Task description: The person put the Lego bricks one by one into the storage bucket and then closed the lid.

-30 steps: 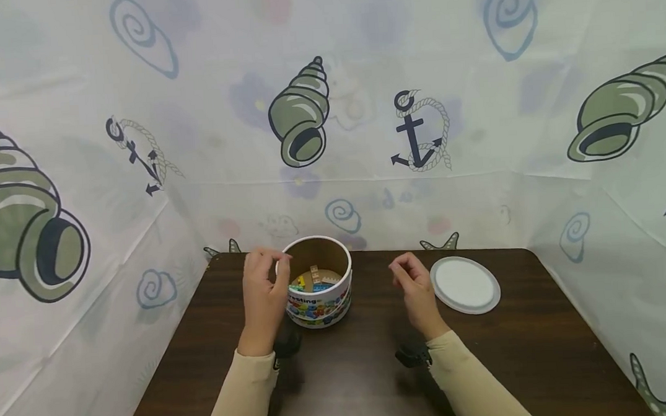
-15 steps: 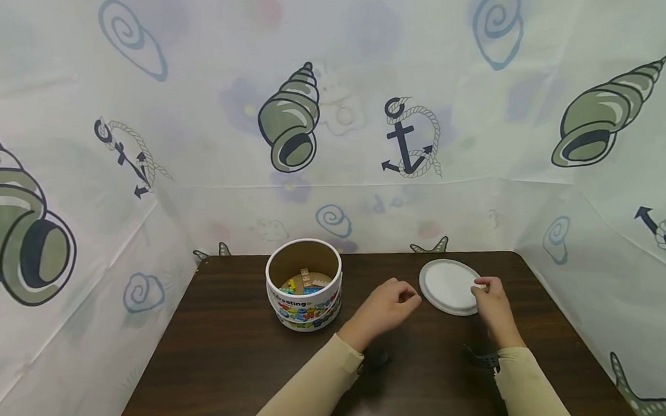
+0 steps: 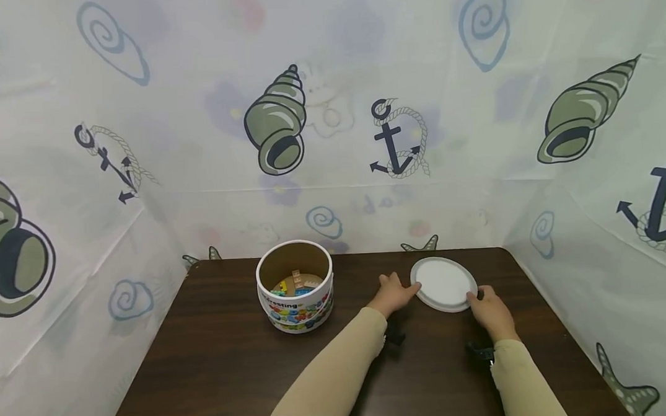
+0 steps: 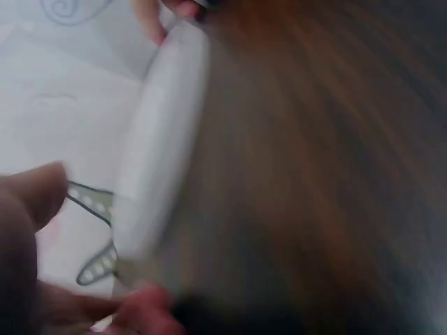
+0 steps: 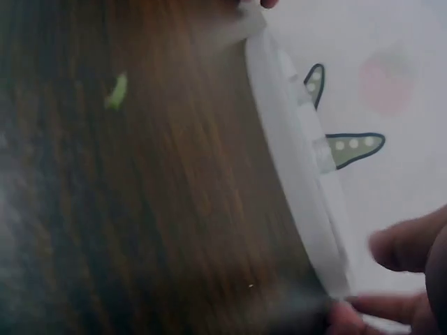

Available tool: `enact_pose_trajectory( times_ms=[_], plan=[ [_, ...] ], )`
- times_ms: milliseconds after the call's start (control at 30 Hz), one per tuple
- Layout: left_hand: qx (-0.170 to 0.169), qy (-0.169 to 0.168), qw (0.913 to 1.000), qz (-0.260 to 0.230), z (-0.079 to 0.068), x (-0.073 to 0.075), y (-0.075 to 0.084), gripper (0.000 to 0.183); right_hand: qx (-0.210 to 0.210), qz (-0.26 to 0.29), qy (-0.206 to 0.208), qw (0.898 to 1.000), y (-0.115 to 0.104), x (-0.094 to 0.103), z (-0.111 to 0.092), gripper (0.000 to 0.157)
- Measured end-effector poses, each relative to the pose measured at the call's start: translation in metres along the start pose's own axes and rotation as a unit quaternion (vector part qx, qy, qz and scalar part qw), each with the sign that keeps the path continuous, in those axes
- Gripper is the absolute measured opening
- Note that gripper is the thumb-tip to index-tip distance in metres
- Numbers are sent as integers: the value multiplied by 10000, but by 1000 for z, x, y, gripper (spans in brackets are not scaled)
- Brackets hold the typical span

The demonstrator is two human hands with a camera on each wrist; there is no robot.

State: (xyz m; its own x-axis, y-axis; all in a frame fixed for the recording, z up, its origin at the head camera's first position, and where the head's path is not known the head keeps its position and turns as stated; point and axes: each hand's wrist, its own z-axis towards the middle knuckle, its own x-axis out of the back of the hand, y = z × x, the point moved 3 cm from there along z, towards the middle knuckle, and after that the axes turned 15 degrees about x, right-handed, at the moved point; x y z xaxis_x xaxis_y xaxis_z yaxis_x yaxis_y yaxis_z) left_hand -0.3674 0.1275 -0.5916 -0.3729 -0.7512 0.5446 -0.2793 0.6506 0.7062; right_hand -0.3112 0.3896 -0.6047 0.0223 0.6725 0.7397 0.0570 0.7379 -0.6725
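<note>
A round white lid lies on the dark wooden table, toward the back right. At its left rim is my left hand, fingertips right at the edge. In the left wrist view the thumb stands apart from the fingers, and the lid is blurred. My right hand is at the lid's right rim. The right wrist view has its fingertips touching the rim, thumb apart. Left of both hands stands an uncovered round tub with a colourful printed band and several toy building bricks inside.
The dark table ends at a white cloth backdrop printed with shells and anchors, which also hangs along both sides. A small green mark shows on the table in the right wrist view.
My left hand has moved right, from beside the tub to the lid's left rim. My right hand has moved right to the lid's right rim. The view has shifted slightly right.
</note>
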Motion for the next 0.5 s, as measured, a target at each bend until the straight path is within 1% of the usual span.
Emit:
enact_pose_trajectory(
  times_ms=[100,167,233,333,500],
  plan=[
    [119,-226,9996,-147,8,-3,-4,95,120,-159,-144,9997,0,-6,-1,66],
    [179,-391,9986,-305,12,-4,-6,93,133,-121,-154,9997,0,-7,-3,60],
    [231,-462,9977,-447,15,-5,-8,91,119,-28,-135,9998,-1,-7,-4,56],
    [248,-612,9961,-581,15,-3,-9,86,179,-37,-103,9998,-3,-5,-5,53],
    [130,-1020,9906,-898,13,6,-7,72,199,8,84,9998,-4,-4,-4,49]
  ],
)
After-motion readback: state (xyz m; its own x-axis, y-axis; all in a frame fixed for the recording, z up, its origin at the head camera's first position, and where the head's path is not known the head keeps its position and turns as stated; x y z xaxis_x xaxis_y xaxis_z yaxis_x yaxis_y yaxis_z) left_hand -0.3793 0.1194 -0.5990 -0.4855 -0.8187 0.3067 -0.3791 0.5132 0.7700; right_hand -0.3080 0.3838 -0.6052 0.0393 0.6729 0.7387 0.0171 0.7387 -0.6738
